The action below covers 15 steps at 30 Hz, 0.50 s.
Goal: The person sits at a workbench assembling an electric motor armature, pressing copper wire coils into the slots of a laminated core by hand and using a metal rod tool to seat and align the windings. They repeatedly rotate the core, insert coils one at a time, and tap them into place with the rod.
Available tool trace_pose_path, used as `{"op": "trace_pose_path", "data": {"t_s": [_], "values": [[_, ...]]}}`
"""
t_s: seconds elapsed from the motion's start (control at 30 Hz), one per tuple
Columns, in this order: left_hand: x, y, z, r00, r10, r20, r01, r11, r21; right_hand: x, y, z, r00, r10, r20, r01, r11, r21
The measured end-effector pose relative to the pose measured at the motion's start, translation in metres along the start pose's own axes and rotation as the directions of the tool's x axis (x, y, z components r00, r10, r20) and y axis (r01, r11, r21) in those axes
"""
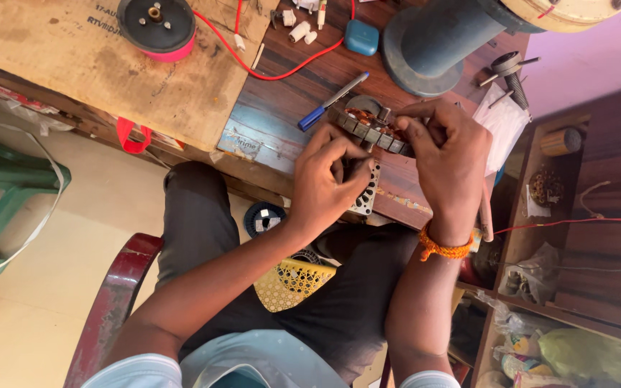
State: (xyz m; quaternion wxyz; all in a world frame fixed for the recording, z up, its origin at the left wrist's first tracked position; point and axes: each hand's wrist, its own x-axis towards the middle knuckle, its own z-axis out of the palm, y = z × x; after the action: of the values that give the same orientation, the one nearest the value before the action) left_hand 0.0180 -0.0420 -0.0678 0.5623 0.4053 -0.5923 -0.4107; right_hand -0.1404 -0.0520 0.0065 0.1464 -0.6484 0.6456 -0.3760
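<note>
Between your two hands, at the desk edge, you grasp the motor stator (371, 129): right hand (448, 154) clasps its far side, left hand (328, 179) pinches its near rim. Below your grip is open lap, so a slipping pinch could drop it, and the copper windings under your fingertips could snag.

A small repair workshop: a worn wooden tabletop (282, 108) strewn with red wire (282, 72), a wire spool (157, 27), and parts-crammed shelves (569, 237).

Blue pen (332, 101), red wire (274, 72), orange wrist thread (443, 249), yellow mesh basket (292, 284), teal case (361, 37).
</note>
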Motion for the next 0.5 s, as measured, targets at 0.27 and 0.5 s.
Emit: {"op": "trace_pose_path", "data": {"t_s": [0.27, 0.5], "values": [[0.006, 0.003, 0.007, 0.996, 0.082, 0.02, -0.083, 0.991, 0.108, 0.014, 0.006, -0.014, 0.983, 0.149, -0.103, -0.156, 0.986, -0.065], [0.023, 0.006, -0.011, 0.691, 0.631, 0.354, -0.713, 0.511, 0.48, 0.009, 0.008, -0.019, 0.975, 0.18, -0.133, -0.188, 0.981, -0.047]]}}
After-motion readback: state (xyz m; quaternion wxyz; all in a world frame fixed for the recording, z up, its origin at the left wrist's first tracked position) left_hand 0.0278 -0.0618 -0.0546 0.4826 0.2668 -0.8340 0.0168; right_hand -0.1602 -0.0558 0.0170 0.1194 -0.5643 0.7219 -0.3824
